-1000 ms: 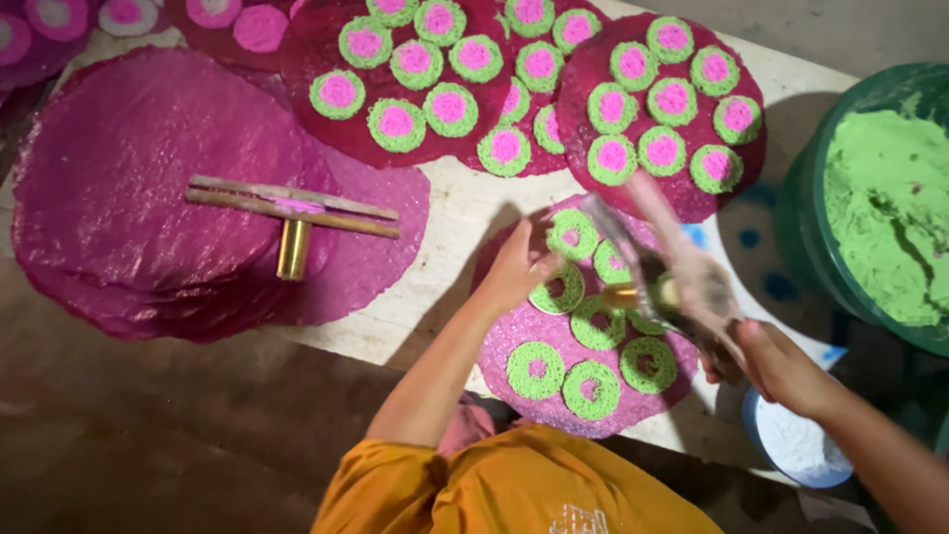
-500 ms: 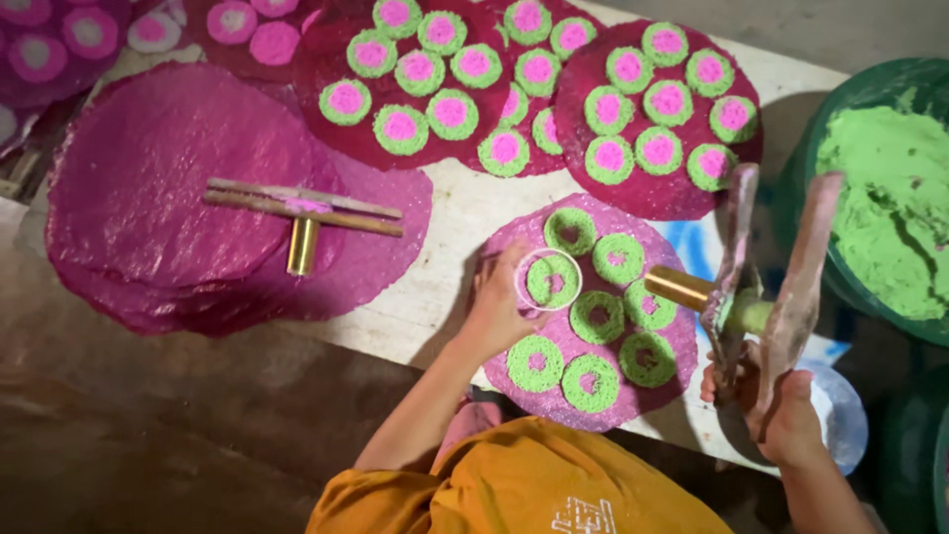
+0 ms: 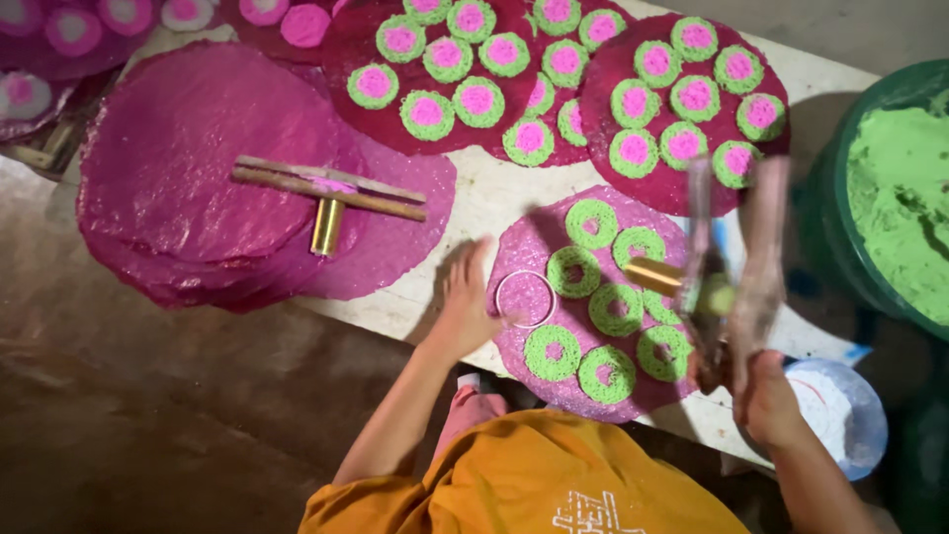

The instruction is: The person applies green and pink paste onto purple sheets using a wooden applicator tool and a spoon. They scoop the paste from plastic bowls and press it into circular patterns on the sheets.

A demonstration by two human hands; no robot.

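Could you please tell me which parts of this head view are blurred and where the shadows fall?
In the head view, the right hand and its two-handled tool are smeared by motion; the left hand by the metal ring and the green rings stay sharp; the hand's shadow lies on the table; the lower left floor is dim.

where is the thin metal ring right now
The thin metal ring lies on the left edge of the near pink round sheet, by the left hand, left of the green dough rings.
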